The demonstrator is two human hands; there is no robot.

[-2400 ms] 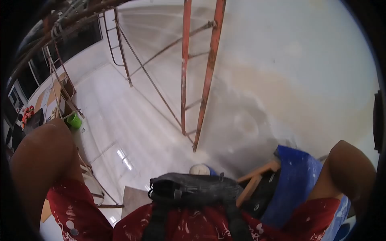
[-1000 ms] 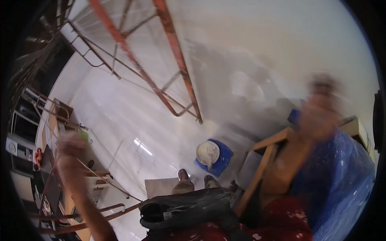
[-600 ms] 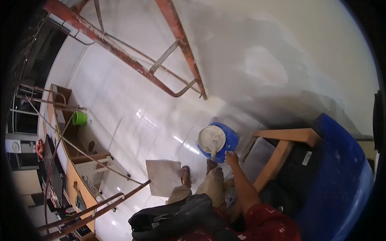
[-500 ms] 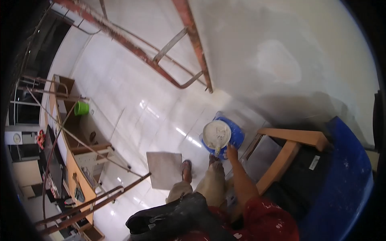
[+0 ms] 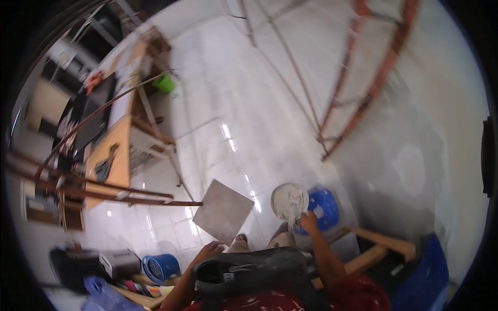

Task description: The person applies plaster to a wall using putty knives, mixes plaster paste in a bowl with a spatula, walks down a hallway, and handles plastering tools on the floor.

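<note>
My right hand [image 5: 309, 223] is closed at the near edge of a round container of pale, plaster-like paste [image 5: 290, 199]. Its exact grip is too blurred to make out. Just right of the container, a blue plastic tub or stool [image 5: 327, 207] with pale smears stands on the floor by the wall. My left hand [image 5: 210, 250] is low beside my left leg, over the trousers, its fingers too blurred to tell whether they hold anything.
A grey square board [image 5: 223, 210] lies on the white tiled floor ahead of my feet. Rusty metal frames [image 5: 371, 93] stand ahead and at the left. A wooden counter [image 5: 116, 155] is on the left, a blue basket [image 5: 161, 267] near left, wooden furniture [image 5: 373, 249] on the right.
My view has swung, and my left hand has come into view. The round container was over the blue tub and now sits to its left, with my right hand still at it.
</note>
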